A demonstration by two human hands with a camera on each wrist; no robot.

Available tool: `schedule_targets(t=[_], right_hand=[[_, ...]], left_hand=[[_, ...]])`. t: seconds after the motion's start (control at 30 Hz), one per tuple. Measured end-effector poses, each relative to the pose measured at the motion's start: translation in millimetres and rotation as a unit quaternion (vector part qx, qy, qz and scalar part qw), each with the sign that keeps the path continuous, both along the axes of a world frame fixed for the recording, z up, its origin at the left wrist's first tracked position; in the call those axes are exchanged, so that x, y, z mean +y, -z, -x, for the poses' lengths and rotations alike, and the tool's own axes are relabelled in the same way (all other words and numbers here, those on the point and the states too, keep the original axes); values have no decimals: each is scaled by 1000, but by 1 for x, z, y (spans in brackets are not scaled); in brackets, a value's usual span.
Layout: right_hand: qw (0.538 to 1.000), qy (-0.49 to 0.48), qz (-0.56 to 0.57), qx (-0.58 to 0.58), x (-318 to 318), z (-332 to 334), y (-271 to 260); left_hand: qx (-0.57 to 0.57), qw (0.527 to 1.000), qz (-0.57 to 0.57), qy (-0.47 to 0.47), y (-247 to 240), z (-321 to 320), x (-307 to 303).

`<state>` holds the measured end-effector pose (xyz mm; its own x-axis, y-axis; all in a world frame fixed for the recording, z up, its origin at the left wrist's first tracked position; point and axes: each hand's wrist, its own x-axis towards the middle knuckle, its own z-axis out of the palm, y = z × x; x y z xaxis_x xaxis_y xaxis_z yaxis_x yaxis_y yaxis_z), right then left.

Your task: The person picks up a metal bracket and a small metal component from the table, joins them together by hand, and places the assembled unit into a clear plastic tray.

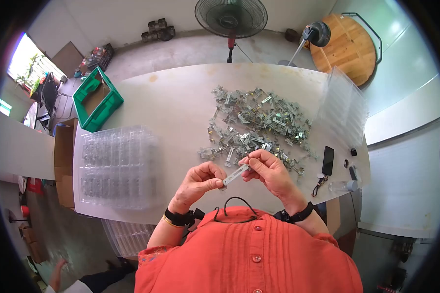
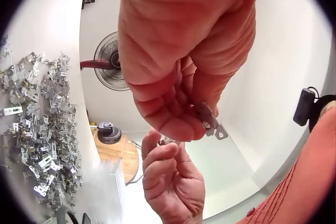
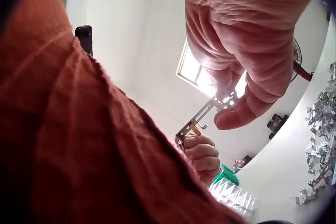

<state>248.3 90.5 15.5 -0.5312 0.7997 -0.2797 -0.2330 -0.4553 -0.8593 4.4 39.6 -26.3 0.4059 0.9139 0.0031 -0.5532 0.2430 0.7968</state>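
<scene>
Between my two hands, close in front of the chest, is a slim slotted metal bracket (image 1: pixel 236 174). My left hand (image 1: pixel 198 181) pinches its lower left end between thumb and fingers. At the upper right end, the thumb and fingers of my right hand (image 1: pixel 271 177) grip it. A small brass-coloured piece (image 3: pixel 196 129) shows on the bracket in the right wrist view. In the left wrist view a bent metal tab (image 2: pixel 211 121) sticks out past the left fingers. Just beyond the hands lies a wide heap of similar metal brackets (image 1: pixel 259 117) on the white table (image 1: pixel 181 93).
Clear plastic trays (image 1: pixel 117 168) lie at the table's left, below a green crate (image 1: pixel 97 112). More clear trays (image 1: pixel 344 105) stand at the right. A phone (image 1: pixel 328 161) and a small clear bottle (image 1: pixel 343 186) are near the right edge. A fan (image 1: pixel 231 18) stands behind the table.
</scene>
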Motion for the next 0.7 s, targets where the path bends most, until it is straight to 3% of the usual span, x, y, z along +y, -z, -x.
schedule_targets(t=[0.2, 0.27, 0.37, 0.43, 0.6, 0.67, 0.7], right_hand=[[994, 17, -87, -62, -15, 9, -9], [992, 18, -101, -79, -19, 15, -7], [992, -10, -102, -68, -22, 20, -7], [991, -13, -109, -71, -25, 21, -9], [986, 22, -132, -103, -29, 25, -7], [951, 88, -274, -118, -27, 22, 10], [950, 90, -273, -119, -28, 18, 5]], left_hand=[[106, 993, 7, -41, -19, 0, -19], [336, 924, -151, -105, -26, -6, -19], [416, 886, -164, -123, -37, -21, -25], [420, 879, -187, -124, -31, -29, -29], [327, 933, -76, -129, -21, -35, -33], [287, 950, -29, -121, -27, -31, -34], [245, 963, 17, -112, -31, -28, -34]])
